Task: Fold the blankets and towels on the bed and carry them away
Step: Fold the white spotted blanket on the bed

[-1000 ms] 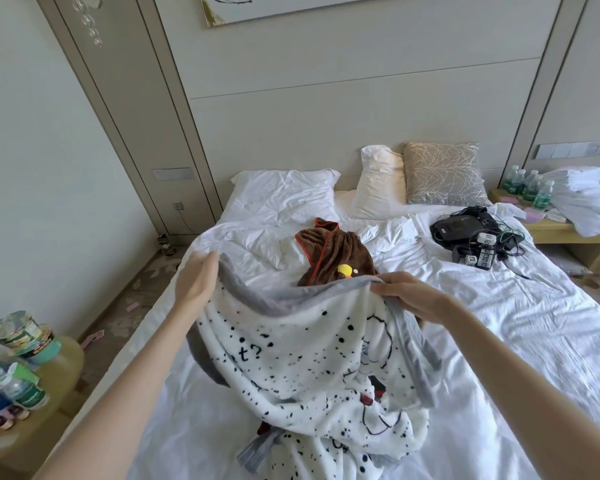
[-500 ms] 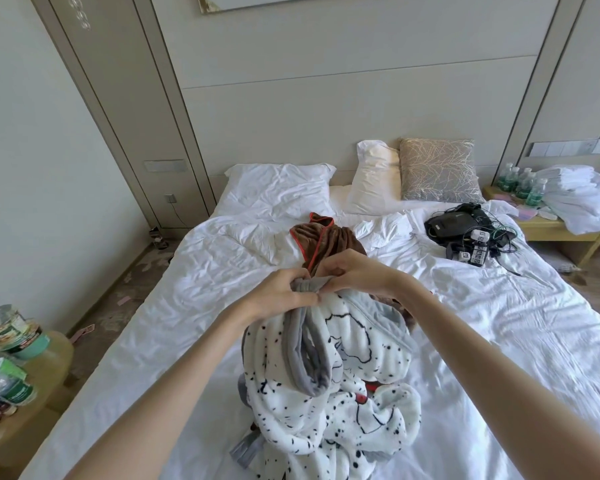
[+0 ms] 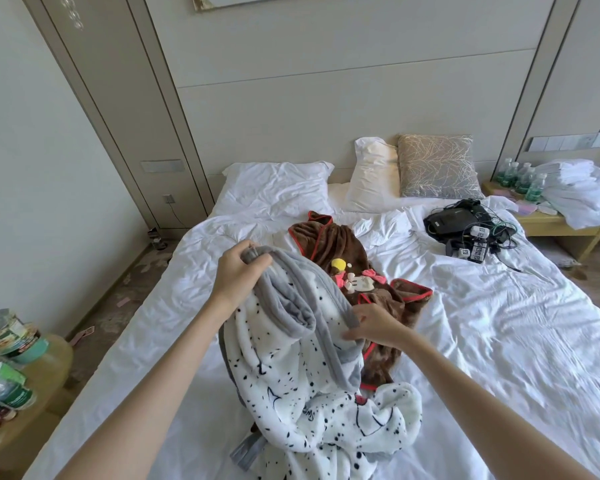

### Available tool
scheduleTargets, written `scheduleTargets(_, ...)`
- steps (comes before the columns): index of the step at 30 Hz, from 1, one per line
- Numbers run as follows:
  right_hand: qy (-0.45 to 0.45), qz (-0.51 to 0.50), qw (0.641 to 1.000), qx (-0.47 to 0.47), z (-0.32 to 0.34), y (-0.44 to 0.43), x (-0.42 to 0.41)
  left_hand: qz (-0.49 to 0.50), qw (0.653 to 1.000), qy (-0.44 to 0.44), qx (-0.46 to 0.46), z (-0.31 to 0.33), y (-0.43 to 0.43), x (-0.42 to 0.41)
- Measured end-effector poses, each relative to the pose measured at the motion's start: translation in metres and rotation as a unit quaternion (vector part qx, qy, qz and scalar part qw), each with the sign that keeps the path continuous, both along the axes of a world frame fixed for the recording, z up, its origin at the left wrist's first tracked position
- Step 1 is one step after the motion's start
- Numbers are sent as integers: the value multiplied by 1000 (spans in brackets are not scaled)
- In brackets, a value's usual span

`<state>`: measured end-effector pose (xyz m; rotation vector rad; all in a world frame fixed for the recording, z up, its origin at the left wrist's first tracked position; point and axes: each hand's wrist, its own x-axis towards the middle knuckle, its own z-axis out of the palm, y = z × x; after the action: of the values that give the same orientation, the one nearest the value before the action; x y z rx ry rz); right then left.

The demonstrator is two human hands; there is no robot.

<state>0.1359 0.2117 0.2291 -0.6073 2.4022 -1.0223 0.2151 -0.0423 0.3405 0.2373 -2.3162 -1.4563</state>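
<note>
Here the left hand (image 3: 238, 273) is raised over the middle of the bed (image 3: 499, 323), its fingers curled tight round a bunched corner of the spotted blanket (image 3: 284, 382), white fleece with black dots and a grey border. The right hand (image 3: 374, 327) sits lower and nearer the camera, its fingers closed on the same grey border where it runs down from the left hand's hold. The blanket hangs between the two holds, and its lower part lies crumpled on the sheet toward the foot of the bed.

Just behind it and touching it lies a brown towel (image 3: 340, 247) with red trim, a yellow pompom and pink bows, spread loosely on the sheet. At the headboard stand white pillows (image 3: 274, 188) and a patterned cushion (image 3: 437, 166). A black device with tangled cables (image 3: 461, 226) lies on the bed's right side. The bedside desk (image 3: 561, 228) carries water bottles (image 3: 520, 176) and stacked white towels (image 3: 579, 188). A round desk (image 3: 39, 386) at the left holds more bottles
</note>
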Motion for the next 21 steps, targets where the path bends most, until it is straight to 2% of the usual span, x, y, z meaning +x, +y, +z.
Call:
scheduleTargets(3, -110, -15, 994, -16, -19, -1, 7, 3, 1000, 10, -4, 1, -3, -1)
scheduleTargets(7, -173, -51, 984, 10, -38, -2, 10, 3, 999, 15, -28, 1, -9, -2)
scheduleTargets(11, -160, -108, 981, -4, -32, 16, -1, 47, 998, 15, -40, -8, -24, 0)
scheduleTargets(15, -137, -97, 984, 52, -21, 45, -16, 123, 991, -2, -48, -20, -46, 4)
scheduleTargets(18, -128, -102, 983, 88, -14, 61, -24, 132, 989, -23, -64, -27, -52, 8)
scheduleTargets(21, -124, -158, 975, 98, -5, 70, -32, 124, 985, -57, -106, -35, -50, 10)
